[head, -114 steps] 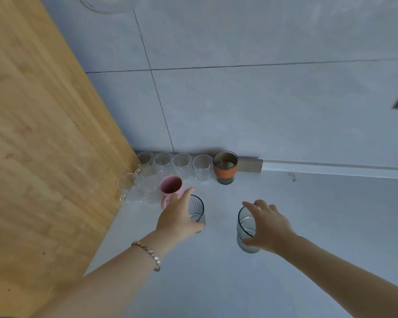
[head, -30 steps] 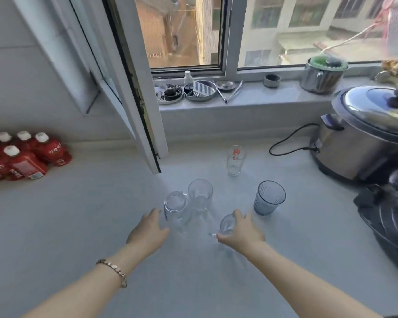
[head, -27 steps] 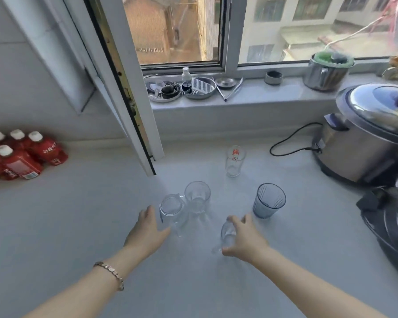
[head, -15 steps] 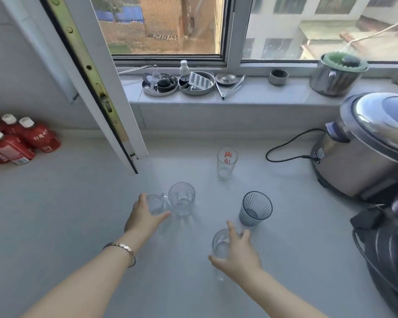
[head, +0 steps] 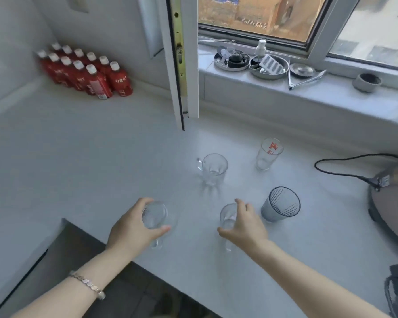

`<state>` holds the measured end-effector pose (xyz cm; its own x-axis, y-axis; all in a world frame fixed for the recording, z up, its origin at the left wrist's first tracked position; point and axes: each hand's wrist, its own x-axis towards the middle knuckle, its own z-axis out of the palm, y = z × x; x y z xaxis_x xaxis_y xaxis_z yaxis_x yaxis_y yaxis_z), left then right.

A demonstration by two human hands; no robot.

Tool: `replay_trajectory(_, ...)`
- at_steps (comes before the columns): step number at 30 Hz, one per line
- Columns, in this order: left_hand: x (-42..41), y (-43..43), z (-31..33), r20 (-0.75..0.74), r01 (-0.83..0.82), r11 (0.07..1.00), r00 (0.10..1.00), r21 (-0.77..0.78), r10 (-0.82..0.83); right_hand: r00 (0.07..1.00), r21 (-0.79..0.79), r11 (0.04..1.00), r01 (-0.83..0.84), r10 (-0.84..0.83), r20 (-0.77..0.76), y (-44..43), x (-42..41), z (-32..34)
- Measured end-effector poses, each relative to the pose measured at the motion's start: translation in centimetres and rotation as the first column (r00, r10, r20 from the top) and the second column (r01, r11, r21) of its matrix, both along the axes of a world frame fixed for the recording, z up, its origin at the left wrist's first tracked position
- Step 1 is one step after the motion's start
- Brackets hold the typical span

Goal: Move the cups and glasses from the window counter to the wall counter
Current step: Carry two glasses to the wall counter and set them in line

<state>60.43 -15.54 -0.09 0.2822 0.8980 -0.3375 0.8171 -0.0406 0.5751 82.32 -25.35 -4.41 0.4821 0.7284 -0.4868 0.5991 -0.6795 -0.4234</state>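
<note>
My left hand (head: 133, 228) is closed around a clear glass mug (head: 155, 218), lifted near the front edge of the white window counter (head: 90, 161). My right hand (head: 244, 226) grips another clear glass (head: 228, 216) from its right side. Three more stand on the counter: a clear mug with a handle (head: 213, 167) in the middle, a tall glass with red print (head: 268, 153) behind it to the right, and a grey ribbed tumbler (head: 280, 204) just right of my right hand.
An open window sash (head: 180, 60) juts over the counter. A pack of red bottles (head: 85, 73) stands in the back left corner. Metal dishes (head: 251, 61) and tongs lie on the sill. A cooker (head: 393, 198) with a black cord (head: 345, 166) sits right. The counter's front edge drops off at lower left.
Both hands closed on their glasses and drew them toward the counter's front edge. My left hand took the mug away from the one beside it. The view swung left.
</note>
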Motion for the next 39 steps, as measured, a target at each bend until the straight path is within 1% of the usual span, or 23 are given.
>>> replay_trajectory(4,-4.7,-3.4,0.8,0.024,-0.165,0.986,0.986,0.006,0.164,0.972,0.017,0.972,-0.233,0.233,0.029,2.1,-2.4,2.1)
replay_trajectory(8,-10.8,-6.2,1.5,0.062,-0.302,0.953,0.952,0.031,0.299,0.883,0.09,0.878,-0.47,0.467,0.053,4.4,-8.6,4.7)
replay_trajectory(11,-16.0,-8.4,2.5,0.064,-0.41,0.911,0.911,0.049,0.407,0.786,0.169,0.768,-0.617,0.613,0.083,5.8,-14.9,6.9)
replay_trajectory(17,-29.5,-14.4,4.0,0.091,-0.642,0.762,0.766,0.08,0.636,0.554,0.211,0.524,-0.825,0.823,0.123,5.9,-30.9,9.8)
replay_trajectory(18,-32.1,-15.5,4.4,0.069,-0.661,0.745,0.75,0.088,0.658,0.516,0.224,0.482,-0.847,0.846,0.134,5.5,-33.9,10.2)
replay_trajectory(19,-33.3,-15.8,4.2,0.059,-0.669,0.736,0.743,0.098,0.667,0.493,0.215,0.461,-0.861,0.86,0.127,5.0,-35.0,10.8)
replay_trajectory(21,-41.9,-20.4,5.0,0.082,-0.766,0.634,0.642,0.104,0.762,0.382,0.199,0.352,-0.915,0.914,0.136,3.1,-45.0,11.2)
replay_trajectory(22,-41.8,-20.2,4.9,0.078,-0.753,0.65,0.658,0.102,0.749,0.402,0.185,0.38,-0.906,0.91,0.101,3.2,-44.8,11.1)
replay_trajectory(23,-42.8,-20.5,4.8,0.06,-0.755,0.647,0.655,0.108,0.753,0.414,0.185,0.396,-0.9,0.907,0.073,3.1,-46.0,11.2)
replay_trajectory(24,-45.2,-22.0,5.1,0.055,-0.778,0.619,0.626,0.113,0.777,0.397,0.188,0.379,-0.906,0.915,0.072,2.6,-49.1,11.0)
replay_trajectory(26,-50.8,-24.5,5.3,0.039,-0.811,0.574,0.581,0.113,0.813,0.345,0.176,0.331,-0.927,0.937,0.055,1.2,-55.0,11.1)
replay_trajectory(27,-56.0,-27.0,5.2,0.032,-0.855,0.505,0.512,0.115,0.859,0.275,0.171,0.262,-0.95,0.96,0.054,-0.1,-61.1,11.3)
replay_trajectory(28,-59.6,-28.7,5.2,0.025,-0.878,0.462,0.468,0.122,0.883,0.237,0.171,0.223,-0.96,0.97,0.062,-1.0,-65.4,11.6)
replay_trajectory(30,-62.0,-29.3,4.9,0.003,-0.886,0.449,0.453,0.117,0.892,0.213,0.167,0.199,-0.966,0.975,0.065,-1.1,-67.6,12.0)
replay_trajectory(32,-62.4,-29.2,5.0,-0.007,-0.881,0.458,0.46,0.12,0.888,0.239,0.175,0.223,-0.959,0.968,0.081,-0.7,-68.1,11.7)
replay_trajectory(33,-63.5,-29.4,5.1,-0.008,-0.891,0.438,0.44,0.118,0.898,0.232,0.179,0.216,-0.96,0.969,0.079,-0.7,-69.2,11.5)
replay_trajectory(36,-69.2,-30.2,4.8,-0.004,-0.932,0.347,0.349,0.105,0.937,0.163,0.193,0.146,-0.97,0.984,0.073,-0.5,-75.7,11.1)
replay_trajectory(39,-74.2,-30.1,4.2,-0.026,-0.952,0.293,0.292,0.089,0.956,0.101,0.178,0.087,-0.98,0.993,0.067,0.0,-81.4,10.1)
